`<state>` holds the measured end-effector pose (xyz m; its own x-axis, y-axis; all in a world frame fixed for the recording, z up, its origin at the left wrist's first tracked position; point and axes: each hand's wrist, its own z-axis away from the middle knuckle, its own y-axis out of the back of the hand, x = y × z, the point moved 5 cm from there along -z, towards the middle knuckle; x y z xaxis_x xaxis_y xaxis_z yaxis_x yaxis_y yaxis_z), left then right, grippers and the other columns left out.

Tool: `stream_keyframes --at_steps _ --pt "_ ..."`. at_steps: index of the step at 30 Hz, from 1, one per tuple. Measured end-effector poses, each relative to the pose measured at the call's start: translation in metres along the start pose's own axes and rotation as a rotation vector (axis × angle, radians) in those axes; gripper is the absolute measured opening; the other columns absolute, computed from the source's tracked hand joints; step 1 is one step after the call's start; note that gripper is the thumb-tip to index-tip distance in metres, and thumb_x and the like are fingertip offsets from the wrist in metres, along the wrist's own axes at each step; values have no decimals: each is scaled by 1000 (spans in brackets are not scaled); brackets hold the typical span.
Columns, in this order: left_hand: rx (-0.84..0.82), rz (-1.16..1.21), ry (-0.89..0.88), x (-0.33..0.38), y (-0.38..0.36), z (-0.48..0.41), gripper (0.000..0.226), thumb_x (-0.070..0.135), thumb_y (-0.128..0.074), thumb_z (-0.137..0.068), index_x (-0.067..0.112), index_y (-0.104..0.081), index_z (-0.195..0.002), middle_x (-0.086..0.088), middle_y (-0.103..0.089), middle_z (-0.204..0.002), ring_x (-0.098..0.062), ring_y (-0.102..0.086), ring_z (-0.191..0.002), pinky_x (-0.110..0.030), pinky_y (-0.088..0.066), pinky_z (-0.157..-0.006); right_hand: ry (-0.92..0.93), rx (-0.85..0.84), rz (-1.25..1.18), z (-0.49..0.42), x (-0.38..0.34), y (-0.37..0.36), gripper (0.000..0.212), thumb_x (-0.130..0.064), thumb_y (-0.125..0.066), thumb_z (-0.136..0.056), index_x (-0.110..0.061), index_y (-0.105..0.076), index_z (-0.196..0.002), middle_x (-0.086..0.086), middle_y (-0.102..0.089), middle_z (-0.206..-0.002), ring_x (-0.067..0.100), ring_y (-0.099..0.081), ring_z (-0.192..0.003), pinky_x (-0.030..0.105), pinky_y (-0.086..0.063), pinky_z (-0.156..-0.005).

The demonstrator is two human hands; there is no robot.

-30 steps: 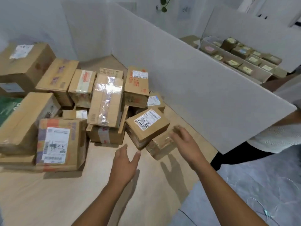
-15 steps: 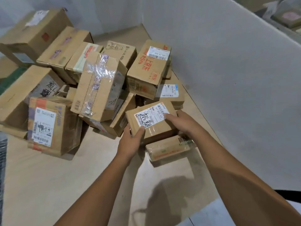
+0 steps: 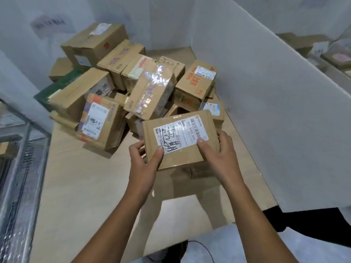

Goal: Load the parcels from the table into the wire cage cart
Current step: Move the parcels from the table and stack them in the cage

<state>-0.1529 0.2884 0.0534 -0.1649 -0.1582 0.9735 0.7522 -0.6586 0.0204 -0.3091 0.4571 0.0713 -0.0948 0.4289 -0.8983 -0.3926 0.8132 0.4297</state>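
The left hand (image 3: 145, 162) and right hand (image 3: 218, 158) grip a flat cardboard parcel (image 3: 186, 160) between them, just above the worktop (image 3: 85, 196) at the near edge of the pile of parcels (image 3: 117, 59). Each thumb presses on a lower corner of the white shipping label (image 3: 180, 135), and the fingers curl round the parcel's left and right sides. Directly beneath it, mostly hidden, a smaller taped parcel (image 3: 197, 171) lies on the worktop.

The pile crowds close behind the held parcel. A tilted box wrapped in glossy clear tape (image 3: 152, 93) leans just behind it. A box with red lettering (image 3: 193, 86) stands to the right of that one, and a box with an orange-edged label (image 3: 98, 120) sits to the left. Farther back are a large carton (image 3: 95, 42) and a green box (image 3: 53, 90).

A tall white partition (image 3: 275, 111) runs along the right side of the worktop, close beside the right hand. At the left edge, beside the worktop, stands the wire cage cart (image 3: 19, 168), its mesh blurred. A dark cable (image 3: 201, 245) lies on the grey floor below.
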Motion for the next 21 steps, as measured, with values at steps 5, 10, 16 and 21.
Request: stream_keyframes --at_steps 5,10,16,21 --pt "82 173 6 -20 107 61 86 64 -80 -69 48 -36 -141 8 -63 -129 -12 -69 -114 -46 -59 -92 109 -89 -229 98 -36 -63 49 -41 -81 -89 -52 -57 -131 -17 -53 -128 -12 -58 -114 16 -48 -95" --pt "169 313 4 -49 239 145 100 60 -88 -70 59 -28 -150 14 -54 -147 -9 -65 -123 -39 -54 -99 46 -343 -425 198 -54 -157 62 -51 -83 -77 -42 -65 -136 -1 -60 -143 19 -64 -126 45 -59 -99" --pt "377 359 20 -83 384 236 82 53 -89 -67 40 -43 -134 1 -68 -129 -18 -72 -109 -42 -58 -91 88 -587 -383 293 -96 -259 63 -49 -84 -73 -34 -70 -132 -2 -71 -133 25 -67 -122 41 -58 -93" --pt "576 560 -1 -101 463 276 56 28 -88 -76 34 -45 -111 1 -68 -106 -14 -72 -84 -30 -57 -61 122 -700 -350 343 -137 -342 76 -57 -84 -65 -42 -62 -137 -5 -64 -136 17 -65 -122 30 -58 -89"
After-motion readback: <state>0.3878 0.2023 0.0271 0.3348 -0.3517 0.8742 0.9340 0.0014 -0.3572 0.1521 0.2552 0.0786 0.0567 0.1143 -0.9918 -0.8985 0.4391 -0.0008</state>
